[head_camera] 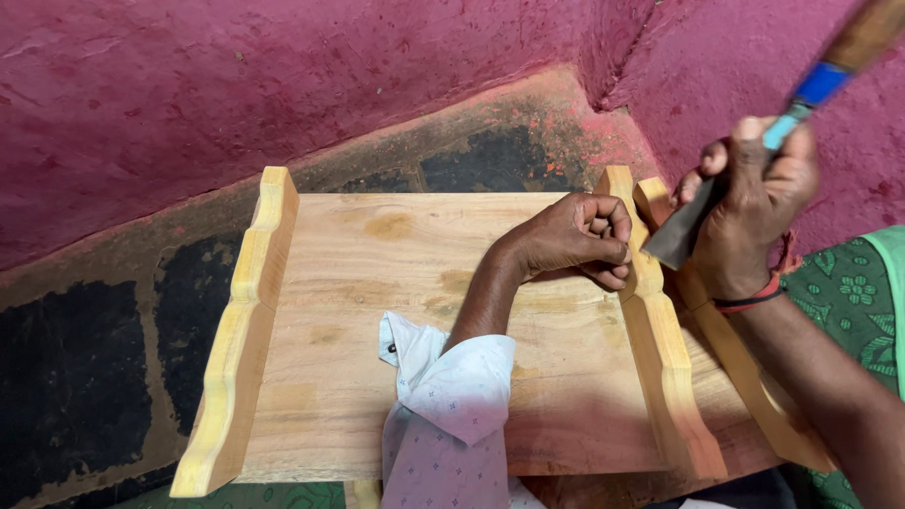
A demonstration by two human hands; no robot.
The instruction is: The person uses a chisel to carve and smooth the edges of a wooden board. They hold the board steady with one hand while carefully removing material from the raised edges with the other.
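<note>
From the head camera, the left hand (577, 236) is curled into a loose fist against the inner face of the right scalloped rail (660, 349) of a wooden shelf (377, 283) lying on the floor. The right hand (754, 203) is closed around a hammer (754, 160), its metal head just beside the rail's top end, near the pink wall (283, 75).

The hammer (830, 80) handle runs off the top edge, and its head is blurred. The right hand (754, 203) hides part of the outer wooden rail (745, 377) (its far end).
</note>
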